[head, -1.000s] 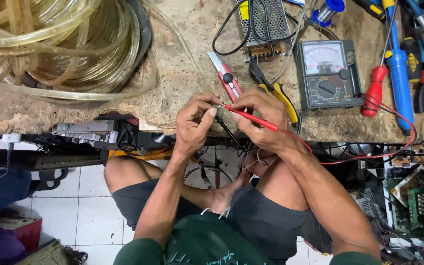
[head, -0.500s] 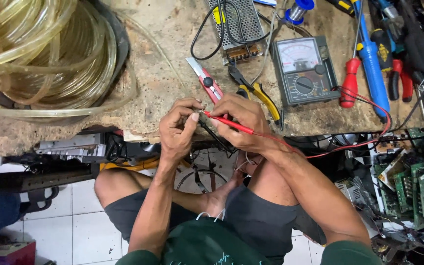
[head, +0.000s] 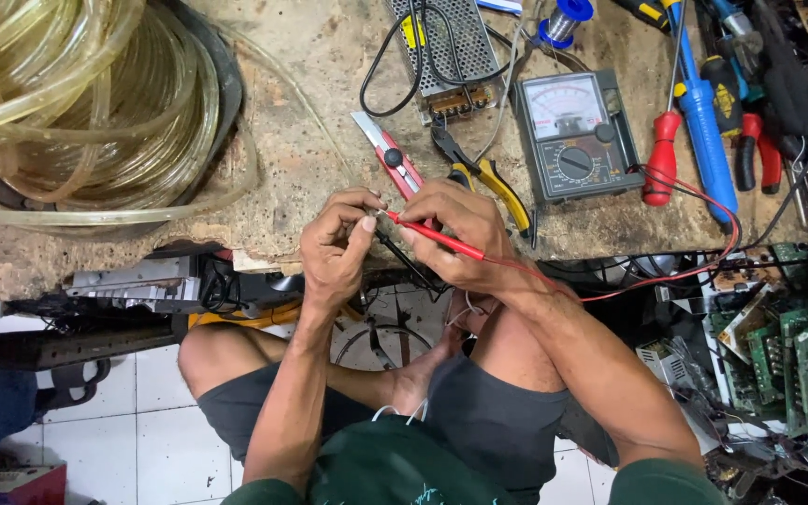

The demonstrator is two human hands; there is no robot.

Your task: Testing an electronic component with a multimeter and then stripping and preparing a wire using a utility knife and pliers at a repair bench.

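Even bright light, soft shadows, sharp

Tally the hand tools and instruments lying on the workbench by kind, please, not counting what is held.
Analog multimeter with white dial face: 1
Red-and-grey utility knife: 1
Yellow-handled pliers: 1
Screwdrivers: 2, one red-handled, one blue-handled
Perforated metal power supply box: 1
Blue solder spool: 1
Total: 7

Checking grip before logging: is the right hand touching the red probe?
Touching. The head view shows the right hand closed around the red probe, fingers wrapped over its shaft.
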